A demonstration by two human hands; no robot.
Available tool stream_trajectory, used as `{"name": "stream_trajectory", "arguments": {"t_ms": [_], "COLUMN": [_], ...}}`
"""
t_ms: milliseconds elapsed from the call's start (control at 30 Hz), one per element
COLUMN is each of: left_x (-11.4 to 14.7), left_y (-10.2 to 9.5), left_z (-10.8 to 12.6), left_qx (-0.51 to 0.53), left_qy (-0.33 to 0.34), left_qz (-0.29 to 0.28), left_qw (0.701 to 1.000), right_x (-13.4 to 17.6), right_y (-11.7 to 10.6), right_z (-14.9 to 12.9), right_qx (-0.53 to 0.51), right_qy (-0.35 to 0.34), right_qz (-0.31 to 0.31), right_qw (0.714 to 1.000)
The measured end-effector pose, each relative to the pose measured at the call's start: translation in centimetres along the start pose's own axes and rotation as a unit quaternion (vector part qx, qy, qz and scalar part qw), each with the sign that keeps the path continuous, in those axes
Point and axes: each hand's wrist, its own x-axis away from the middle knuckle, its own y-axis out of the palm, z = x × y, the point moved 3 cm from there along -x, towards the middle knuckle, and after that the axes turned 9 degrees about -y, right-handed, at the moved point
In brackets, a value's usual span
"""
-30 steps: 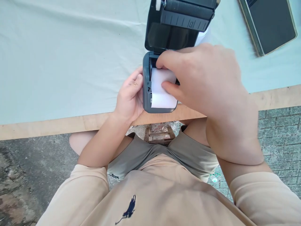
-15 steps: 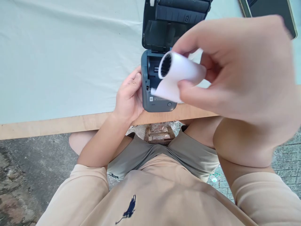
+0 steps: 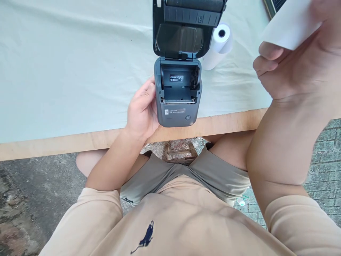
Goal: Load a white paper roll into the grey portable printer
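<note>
Printer [image 3: 178, 94], long axis fore-and-aft, raised lid [image 3: 183, 37] at far end

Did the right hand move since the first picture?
Yes, the right hand moved toward the picture's upper right, farther from the table's wooden edge.

The right hand [image 3: 298, 71] is carrying the paper roll [image 3: 290, 26] from the printer [image 3: 178, 108] toward the far right, while a second roll [image 3: 221, 44] is coming into view right of the lid [image 3: 183, 37].
</note>
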Motion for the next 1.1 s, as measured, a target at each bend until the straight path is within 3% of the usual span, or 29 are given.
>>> {"name": "stream_trajectory", "arguments": {"t_ms": [67, 133, 200, 300, 400, 600, 800, 1100], "left_x": [0.0, 0.0, 0.0, 0.0, 0.0, 0.1, 0.0, -0.1], "left_y": [-0.1, -0.2, -0.2, -0.2, -0.2, -0.1, -0.2, -0.5], "left_z": [0.0, 0.0, -0.1, -0.1, -0.1, 0.0, -0.2, -0.3], "left_qx": [-0.004, -0.007, -0.011, -0.020, -0.022, -0.014, -0.026, -0.037], "left_qy": [0.001, 0.002, 0.001, -0.002, -0.002, 0.003, 0.012, 0.007], "left_qz": [0.005, 0.009, 0.014, 0.018, 0.023, 0.012, 0.024, 0.038], "left_qw": [1.000, 1.000, 1.000, 1.000, 0.999, 1.000, 0.999, 0.999], "right_x": [0.1, 0.2, 0.2, 0.4, 0.3, 0.5, 0.8, 0.4], "right_y": [0.6, 1.1, 1.4, 1.2, 1.0, 1.3, 1.5, 1.3], "right_z": [0.0, -0.2, -0.4, -0.6, -0.3, -0.5, -0.4, 0.2], "right_qx": [-0.113, -0.138, -0.087, 0.073, 0.166, 0.169, 0.225, 0.199], "right_qy": [0.036, 0.014, -0.036, -0.121, -0.133, -0.127, -0.130, -0.139], "right_qz": [0.017, 0.014, -0.015, -0.041, -0.047, -0.066, -0.043, -0.027], "right_qw": [0.993, 0.990, 0.995, 0.989, 0.976, 0.975, 0.965, 0.970]}}
